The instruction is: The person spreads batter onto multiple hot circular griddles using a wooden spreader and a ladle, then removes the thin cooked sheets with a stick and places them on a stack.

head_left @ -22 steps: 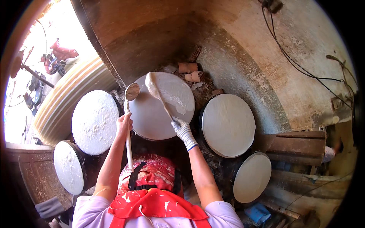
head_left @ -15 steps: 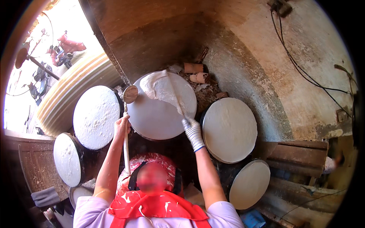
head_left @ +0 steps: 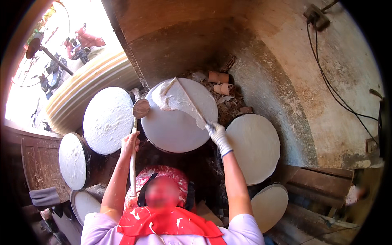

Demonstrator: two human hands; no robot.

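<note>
My left hand (head_left: 130,143) is closed around the long pale handle of a round-bowled ladle (head_left: 141,108). The ladle's bowl hangs at the left rim of the middle round griddle (head_left: 175,134), whose top is smooth and white. In my right hand (head_left: 219,136), which wears a white striped knit glove, is the near end of a long thin stick (head_left: 188,98). The stick slants across the griddle toward its far edge. Along it, on the far left part of the griddle, lies a wrinkled, thin white sheet of batter (head_left: 165,94), with a ragged strip beside the stick.
Two white-coated round griddles (head_left: 107,120) (head_left: 72,161) stand left. Two cream-coated ones (head_left: 254,149) (head_left: 269,207) stand right. Clay pieces (head_left: 219,77) and debris lie behind, by a stained wall (head_left: 269,87). Cables (head_left: 326,81) hang on it. A corrugated sheet (head_left: 90,87) curves at far left.
The view has turned slightly. Against the middle griddle, my right hand is a little farther right and the stick slants more. My left hand keeps the ladle at the griddle's left rim.
</note>
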